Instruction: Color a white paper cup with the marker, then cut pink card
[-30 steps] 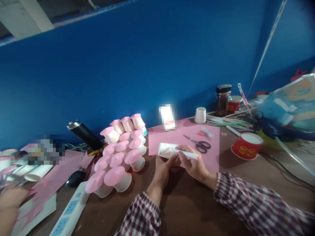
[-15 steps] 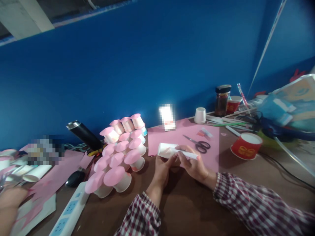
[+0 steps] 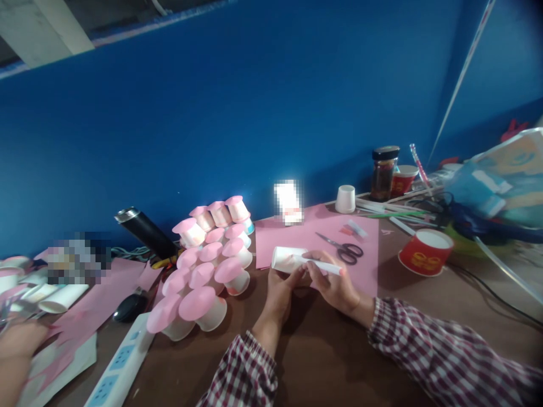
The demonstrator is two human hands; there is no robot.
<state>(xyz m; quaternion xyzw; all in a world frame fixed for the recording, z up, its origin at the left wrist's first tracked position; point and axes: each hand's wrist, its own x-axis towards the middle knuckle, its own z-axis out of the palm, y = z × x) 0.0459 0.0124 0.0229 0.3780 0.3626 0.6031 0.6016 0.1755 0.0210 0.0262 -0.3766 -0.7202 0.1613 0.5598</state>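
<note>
My left hand (image 3: 280, 288) is closed round a white paper cup (image 3: 285, 260) lying on its side in the air, over the near edge of the pink paper (image 3: 275, 234). A white marker with a reddish end (image 3: 328, 267) is gripped in my right hand (image 3: 335, 285), its front end against or close to the cup's side; the tip is hidden by my fingers. Just beyond my right hand, scissors with dark handles (image 3: 348, 252) lie on the pink paper. To the left stand several paper cups with pink paper discs on top (image 3: 197, 303).
At left are a white power strip (image 3: 116, 362), a black mouse (image 3: 129, 307), a leaning black flask (image 3: 146, 232) and another person's arm (image 3: 19, 347). A red paper bowl (image 3: 425, 253), an upturned white cup (image 3: 345, 199) and a dark jar (image 3: 384, 174) stand at right.
</note>
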